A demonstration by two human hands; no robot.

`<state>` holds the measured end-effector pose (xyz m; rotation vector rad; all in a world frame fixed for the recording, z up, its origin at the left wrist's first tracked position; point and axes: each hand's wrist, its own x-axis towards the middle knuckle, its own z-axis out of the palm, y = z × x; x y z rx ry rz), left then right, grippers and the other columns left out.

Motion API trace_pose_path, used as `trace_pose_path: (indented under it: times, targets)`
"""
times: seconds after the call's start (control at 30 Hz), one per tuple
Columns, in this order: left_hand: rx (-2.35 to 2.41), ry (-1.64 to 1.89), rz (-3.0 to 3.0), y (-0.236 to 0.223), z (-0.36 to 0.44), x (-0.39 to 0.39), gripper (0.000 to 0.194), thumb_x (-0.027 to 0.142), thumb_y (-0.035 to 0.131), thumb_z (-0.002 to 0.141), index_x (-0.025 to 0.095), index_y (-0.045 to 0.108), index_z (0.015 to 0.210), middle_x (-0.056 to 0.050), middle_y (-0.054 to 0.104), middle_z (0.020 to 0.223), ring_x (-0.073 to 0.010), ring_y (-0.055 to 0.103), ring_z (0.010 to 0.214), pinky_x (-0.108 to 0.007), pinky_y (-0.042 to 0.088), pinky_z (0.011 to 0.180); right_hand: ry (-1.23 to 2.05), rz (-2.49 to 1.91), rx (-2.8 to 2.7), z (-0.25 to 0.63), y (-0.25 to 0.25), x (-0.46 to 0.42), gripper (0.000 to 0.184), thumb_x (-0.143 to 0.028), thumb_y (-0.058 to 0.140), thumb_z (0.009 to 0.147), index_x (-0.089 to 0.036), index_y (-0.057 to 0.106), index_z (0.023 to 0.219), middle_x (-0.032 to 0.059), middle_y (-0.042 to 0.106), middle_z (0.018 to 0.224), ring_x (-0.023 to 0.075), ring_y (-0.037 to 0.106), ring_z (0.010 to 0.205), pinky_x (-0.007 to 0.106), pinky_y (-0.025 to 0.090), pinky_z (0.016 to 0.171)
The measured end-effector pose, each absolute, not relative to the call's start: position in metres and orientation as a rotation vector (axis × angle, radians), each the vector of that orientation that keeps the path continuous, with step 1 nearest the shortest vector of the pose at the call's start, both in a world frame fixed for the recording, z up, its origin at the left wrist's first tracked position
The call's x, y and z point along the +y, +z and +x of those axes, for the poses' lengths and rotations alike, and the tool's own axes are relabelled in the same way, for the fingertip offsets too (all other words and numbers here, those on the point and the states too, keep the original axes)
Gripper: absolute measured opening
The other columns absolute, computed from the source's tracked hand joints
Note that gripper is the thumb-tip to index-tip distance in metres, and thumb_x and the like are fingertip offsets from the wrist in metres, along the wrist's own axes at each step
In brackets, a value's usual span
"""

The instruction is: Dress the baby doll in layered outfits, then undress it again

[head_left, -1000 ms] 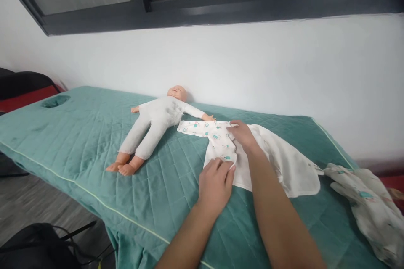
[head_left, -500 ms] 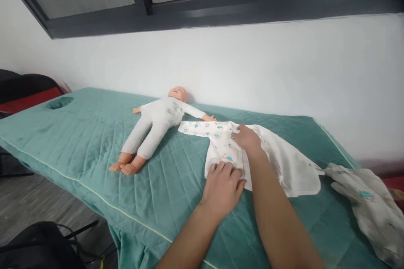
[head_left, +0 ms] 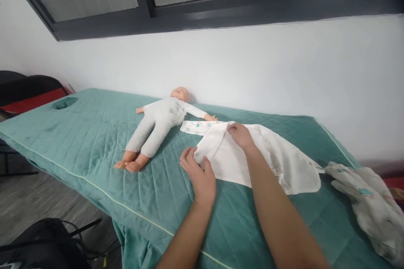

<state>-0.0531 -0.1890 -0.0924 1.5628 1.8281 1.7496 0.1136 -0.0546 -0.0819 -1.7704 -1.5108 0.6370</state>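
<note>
A white baby garment (head_left: 252,157) with small teal prints lies spread on the teal quilted table (head_left: 78,134). My left hand (head_left: 198,172) pinches its lower left edge, fingers curled round the cloth. My right hand (head_left: 240,134) pinches the garment's upper edge near the printed sleeve (head_left: 197,126). A baby doll (head_left: 158,126) in a white suit lies on its back just left of the garment, head toward the wall.
A second crumpled printed cloth (head_left: 369,201) lies at the table's right end. A white wall runs behind the table under a dark window frame. A dark bag (head_left: 41,243) sits on the floor at lower left. Dark and red seats (head_left: 28,92) stand at far left.
Both hands have folded the garment's plain flap leftward over the printed front, so only the sleeve's print shows now. The left hand moved left and up along the edge.
</note>
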Motion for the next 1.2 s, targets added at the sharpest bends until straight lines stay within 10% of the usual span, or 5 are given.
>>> trace_pose_path:
  times: [0.33,0.9,1.2]
  targets:
    - [1.863,1.07,2.162,-0.092,-0.041,-0.193,0.019,0.009,0.045,0.088,0.019,0.06,0.093,-0.005,0.067,0.087,-0.0235,0.059,0.088,-0.038,0.043,0.079,0.282,-1.979,-1.719,0.11,-0.1,-0.049,0.037,-0.023,0.045,0.088,-0.021,0.06,0.121,0.011,0.055,0.133,0.0302,0.043,0.125,0.043,0.034,0.103]
    - [1.906,0.883,2.212,-0.085,-0.041,-0.193,0.021,0.014,0.046,0.089,0.019,0.065,0.095,-0.005,0.071,0.091,-0.0243,0.062,0.091,-0.038,0.038,0.081,0.082,-2.078,-1.974,0.101,-0.097,-0.057,0.051,-0.036,0.031,0.098,-0.012,0.04,0.142,0.017,0.04,0.15,0.0296,0.034,0.138,0.045,0.026,0.112]
    - [1.823,1.026,2.16,-0.082,-0.042,-0.192,0.023,0.018,0.044,0.092,0.019,0.066,0.098,-0.006,0.071,0.093,-0.0228,0.062,0.094,-0.034,0.039,0.083,0.29,-1.4,-2.613,0.104,-0.085,-0.181,0.064,-0.042,0.03,0.1,-0.007,0.026,0.153,0.0179,0.023,0.16,0.0262,0.019,0.149,0.046,0.019,0.119]
